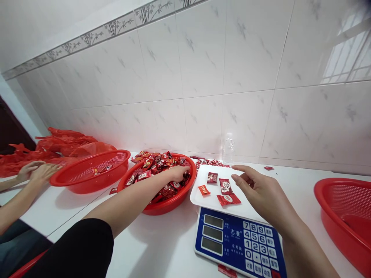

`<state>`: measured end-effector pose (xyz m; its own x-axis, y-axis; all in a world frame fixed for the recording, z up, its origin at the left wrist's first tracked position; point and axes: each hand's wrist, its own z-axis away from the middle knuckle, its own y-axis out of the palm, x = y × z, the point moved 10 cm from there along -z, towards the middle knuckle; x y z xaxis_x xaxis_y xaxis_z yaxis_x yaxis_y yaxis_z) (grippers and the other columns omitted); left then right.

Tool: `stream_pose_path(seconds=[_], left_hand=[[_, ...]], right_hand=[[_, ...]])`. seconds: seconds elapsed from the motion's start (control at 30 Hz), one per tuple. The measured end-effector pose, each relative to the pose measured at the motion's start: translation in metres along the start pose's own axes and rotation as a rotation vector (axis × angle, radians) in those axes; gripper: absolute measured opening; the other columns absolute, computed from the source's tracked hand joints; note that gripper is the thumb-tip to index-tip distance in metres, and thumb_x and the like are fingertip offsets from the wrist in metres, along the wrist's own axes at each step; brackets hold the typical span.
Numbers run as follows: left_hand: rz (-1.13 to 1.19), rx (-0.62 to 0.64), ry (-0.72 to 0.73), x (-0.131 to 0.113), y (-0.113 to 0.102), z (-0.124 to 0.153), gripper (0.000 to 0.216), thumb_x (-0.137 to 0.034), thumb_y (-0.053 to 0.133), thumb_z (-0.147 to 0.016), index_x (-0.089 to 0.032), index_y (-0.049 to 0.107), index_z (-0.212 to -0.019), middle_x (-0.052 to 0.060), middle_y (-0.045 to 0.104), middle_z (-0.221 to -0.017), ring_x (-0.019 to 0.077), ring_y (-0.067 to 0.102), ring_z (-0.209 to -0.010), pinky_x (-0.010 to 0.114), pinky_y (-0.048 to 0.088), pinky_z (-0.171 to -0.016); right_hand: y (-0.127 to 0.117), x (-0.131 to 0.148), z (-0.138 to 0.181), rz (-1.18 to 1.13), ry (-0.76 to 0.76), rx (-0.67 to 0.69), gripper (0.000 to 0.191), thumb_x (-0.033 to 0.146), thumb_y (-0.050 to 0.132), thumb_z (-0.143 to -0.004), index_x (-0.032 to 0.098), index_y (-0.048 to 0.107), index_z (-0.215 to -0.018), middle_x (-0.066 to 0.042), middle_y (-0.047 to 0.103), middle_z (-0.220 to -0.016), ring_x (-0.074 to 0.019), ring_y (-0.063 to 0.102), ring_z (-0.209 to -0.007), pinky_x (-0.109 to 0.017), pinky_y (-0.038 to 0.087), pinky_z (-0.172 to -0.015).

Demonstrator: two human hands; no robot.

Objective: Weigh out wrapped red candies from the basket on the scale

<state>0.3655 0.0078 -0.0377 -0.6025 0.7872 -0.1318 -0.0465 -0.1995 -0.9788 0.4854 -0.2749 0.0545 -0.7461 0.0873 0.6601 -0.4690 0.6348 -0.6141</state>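
Note:
My left hand (pixel 179 173) reaches into a red plastic basket (pixel 162 208) heaped with wrapped candies (pixel 156 166). Its fingers are bent down among the candies at the basket's right side, and what they pinch is hidden. Over the right edge of a white scale tray (pixel 199 199) hovers my right hand (pixel 255 189), fingers apart and curved, with nothing seen in it. Several red candy packets lie on the tray, among them a dark red one (pixel 212 177), a small orange-red one (pixel 204 190) and a bright red one (pixel 228 199). The blue scale panel (pixel 236 235) faces me.
Another person's hands (pixel 43 170) rest at the left, beside a red basket (pixel 89 185) holding a few packets. Red plastic bags (pixel 63 143) pile up behind it. A clear bottle (pixel 228 148) stands by the wall. Another red basket (pixel 342 224) sits at the right.

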Motion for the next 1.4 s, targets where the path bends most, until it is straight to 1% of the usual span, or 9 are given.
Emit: stream_pose_path(seconds=[0.17,0.47,0.67,0.83,1.0,1.1,1.2,1.3,1.4], left_hand=[[0.061,-0.041,0.023,0.010,-0.011,0.004,0.002,-0.019,0.062,-0.078,-0.017,0.062,-0.079,0.003,0.066,-0.081,0.0174,0.061,-0.077,0.030,0.048,-0.071],[0.236,-0.113,0.063,0.013,-0.060,0.014,0.006,-0.014,0.064,-0.062,-0.019,0.064,-0.065,-0.001,0.067,-0.065,0.0155,0.060,-0.063,0.024,0.042,-0.057],[0.470,-0.067,0.199,-0.042,-0.069,0.020,0.007,-0.021,0.064,-0.071,-0.017,0.063,-0.076,0.004,0.073,-0.081,0.0163,0.065,-0.075,0.025,0.047,-0.067],[0.614,-0.004,0.324,-0.101,-0.054,0.023,0.013,-0.027,0.065,-0.077,-0.016,0.060,-0.082,0.005,0.073,-0.087,0.0159,0.065,-0.082,0.025,0.048,-0.071],[0.677,-0.033,0.336,-0.123,-0.038,0.016,0.033,-0.048,0.042,-0.091,-0.017,0.054,-0.094,0.005,0.070,-0.091,0.0140,0.064,-0.086,0.026,0.049,-0.077],[0.655,-0.050,0.294,-0.112,-0.039,0.007,0.032,-0.045,0.038,-0.092,-0.018,0.053,-0.097,0.006,0.068,-0.100,0.0140,0.063,-0.092,0.025,0.048,-0.079],[0.538,-0.060,0.184,-0.079,-0.041,-0.001,0.019,-0.036,0.055,-0.081,-0.018,0.057,-0.088,0.004,0.068,-0.088,0.0170,0.063,-0.084,0.025,0.047,-0.074],[0.386,0.036,0.070,-0.043,-0.027,-0.003,0.013,-0.022,0.067,-0.061,-0.019,0.062,-0.072,0.001,0.066,-0.069,0.0190,0.061,-0.069,0.026,0.046,-0.064],[0.287,0.166,0.011,-0.021,-0.006,0.000,0.015,-0.018,0.067,-0.052,-0.020,0.066,-0.067,0.001,0.067,-0.065,0.0194,0.060,-0.062,0.026,0.046,-0.061]], right_hand=[[0.002,-0.002,0.000,0.007,0.015,0.014,0.037,0.051,0.043,-0.091,0.030,0.058,-0.118,0.001,0.068,-0.075,-0.0178,0.061,-0.064,-0.031,0.043,-0.060],[0.005,-0.003,-0.001,0.021,0.027,0.007,0.038,0.051,0.044,-0.089,0.029,0.060,-0.116,0.000,0.067,-0.073,-0.0175,0.061,-0.064,-0.030,0.043,-0.058],[0.004,-0.002,0.001,0.021,0.010,0.011,0.037,0.051,0.043,-0.090,0.030,0.058,-0.117,0.001,0.068,-0.074,-0.0171,0.061,-0.063,-0.030,0.043,-0.060],[0.002,0.005,0.002,-0.001,-0.001,0.023,0.036,0.047,0.043,-0.092,0.027,0.058,-0.118,0.000,0.069,-0.075,-0.0184,0.062,-0.065,-0.031,0.044,-0.063],[0.000,0.006,0.003,0.011,0.020,0.029,0.034,0.046,0.043,-0.092,0.028,0.057,-0.118,0.001,0.069,-0.077,-0.0180,0.063,-0.068,-0.031,0.044,-0.065],[0.000,0.006,0.002,0.017,0.029,0.033,0.034,0.045,0.044,-0.092,0.028,0.057,-0.118,0.001,0.069,-0.077,-0.0177,0.062,-0.068,-0.031,0.044,-0.065],[-0.001,0.005,0.002,0.023,0.024,0.027,0.034,0.045,0.044,-0.092,0.028,0.058,-0.117,0.001,0.070,-0.076,-0.0181,0.063,-0.068,-0.031,0.044,-0.064],[0.000,0.006,0.002,0.021,0.012,0.031,0.034,0.045,0.043,-0.092,0.028,0.058,-0.118,0.000,0.070,-0.076,-0.0184,0.063,-0.067,-0.031,0.044,-0.064],[0.001,0.008,0.002,0.017,0.002,0.040,0.035,0.045,0.043,-0.092,0.028,0.058,-0.118,0.000,0.070,-0.076,-0.0185,0.063,-0.067,-0.031,0.044,-0.063]])
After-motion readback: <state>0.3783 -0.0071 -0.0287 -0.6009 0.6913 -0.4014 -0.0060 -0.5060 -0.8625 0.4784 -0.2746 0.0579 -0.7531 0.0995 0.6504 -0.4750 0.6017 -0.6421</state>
